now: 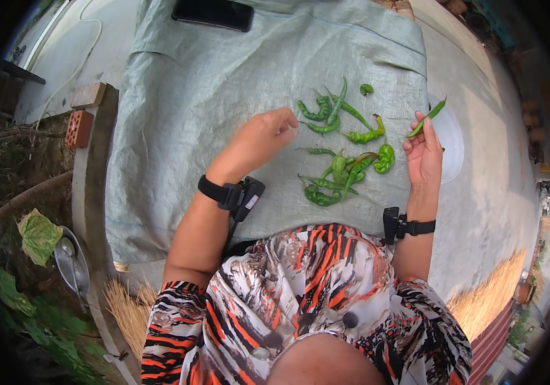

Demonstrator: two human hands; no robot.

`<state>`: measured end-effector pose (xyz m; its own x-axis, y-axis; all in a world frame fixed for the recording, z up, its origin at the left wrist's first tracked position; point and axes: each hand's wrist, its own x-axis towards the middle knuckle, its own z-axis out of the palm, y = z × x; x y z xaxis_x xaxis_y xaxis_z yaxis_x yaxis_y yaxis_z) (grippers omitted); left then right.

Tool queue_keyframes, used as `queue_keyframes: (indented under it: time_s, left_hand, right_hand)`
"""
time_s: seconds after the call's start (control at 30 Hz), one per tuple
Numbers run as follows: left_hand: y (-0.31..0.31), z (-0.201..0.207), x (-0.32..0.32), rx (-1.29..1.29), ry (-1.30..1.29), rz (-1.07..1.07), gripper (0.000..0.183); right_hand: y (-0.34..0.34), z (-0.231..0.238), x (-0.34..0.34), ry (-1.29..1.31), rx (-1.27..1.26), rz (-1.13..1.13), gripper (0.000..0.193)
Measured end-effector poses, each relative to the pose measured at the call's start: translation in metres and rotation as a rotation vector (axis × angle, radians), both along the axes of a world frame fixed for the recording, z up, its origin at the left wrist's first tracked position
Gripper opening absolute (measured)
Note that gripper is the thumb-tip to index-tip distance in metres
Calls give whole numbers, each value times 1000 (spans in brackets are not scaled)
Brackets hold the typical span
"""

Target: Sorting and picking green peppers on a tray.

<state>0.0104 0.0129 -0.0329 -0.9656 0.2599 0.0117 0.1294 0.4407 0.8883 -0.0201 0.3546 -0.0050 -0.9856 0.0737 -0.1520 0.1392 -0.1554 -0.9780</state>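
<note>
Several green chili peppers (342, 151) lie scattered on a grey-green woven sheet (191, 96). My right hand (424, 151) pinches one long green chili (428, 117) by its lower end, holding it just beside a white plate (449, 135). My left hand (265, 138) rests curled on the sheet at the left edge of the pile, fingers bent, with nothing visibly in it. Both wrists wear black bands with small devices.
A black phone (213, 13) lies at the sheet's far edge. Bricks (81, 125) sit on a low ledge to the left, with a metal bowl (71, 260), leaves and dry straw (127, 311) below. Pale concrete surrounds the sheet.
</note>
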Motion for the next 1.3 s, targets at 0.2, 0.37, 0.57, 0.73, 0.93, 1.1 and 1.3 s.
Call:
queue_keyframes:
  time_s: [0.2,0.37,0.57,0.73,0.93,1.1,1.3]
  left_hand:
    - [-1,-6,4,-210,30,-116,21]
    - [2,1,5,-344,-1,-39,23]
    - [1,-3,6,-390,15,-35,27]
    - [2,-3,9,-345,80,-21,31]
    - [0,-5,9,-326,111,-81,32]
    - [-1,-6,9,-307,118,-122,32]
    - [9,10,3,13,-126,-152,20]
  right_hand:
    - [12,11,2,-11,-222,-72,33]
    - [-97,10,28,406,1012,510,51]
    - [-120,-9,28,669,1374,560,59]
    - [-122,-12,22,723,1414,619,43]
    - [-123,-19,18,763,1355,646,25]
    - [-124,-15,18,675,1232,684,26]
    - [-129,-8,18,772,1146,657,29]
